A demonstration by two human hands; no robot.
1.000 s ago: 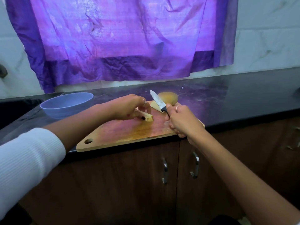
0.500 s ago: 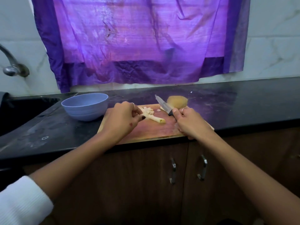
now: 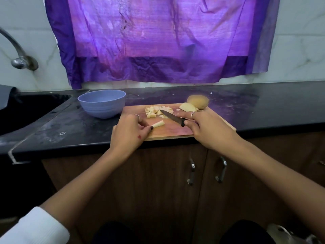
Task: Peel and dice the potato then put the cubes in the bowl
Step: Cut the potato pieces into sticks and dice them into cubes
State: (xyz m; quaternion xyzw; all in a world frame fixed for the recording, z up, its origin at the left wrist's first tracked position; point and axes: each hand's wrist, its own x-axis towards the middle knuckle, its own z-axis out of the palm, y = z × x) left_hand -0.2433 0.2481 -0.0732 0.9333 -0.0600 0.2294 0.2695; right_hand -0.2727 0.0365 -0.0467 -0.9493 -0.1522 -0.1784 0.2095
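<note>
Bowl [image 3: 102,104] left of board [image 3: 175,132]

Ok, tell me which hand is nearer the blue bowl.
Left. The left hand lies just right of the blue bowl, pinching a potato stick; the right hand, gripping the knife, is farther right.

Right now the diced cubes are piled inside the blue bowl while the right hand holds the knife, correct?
Not quite. The head view shows the diced cubes piled on the cutting board, beside the blue bowl, not inside it. The right hand does hold the knife.
</note>
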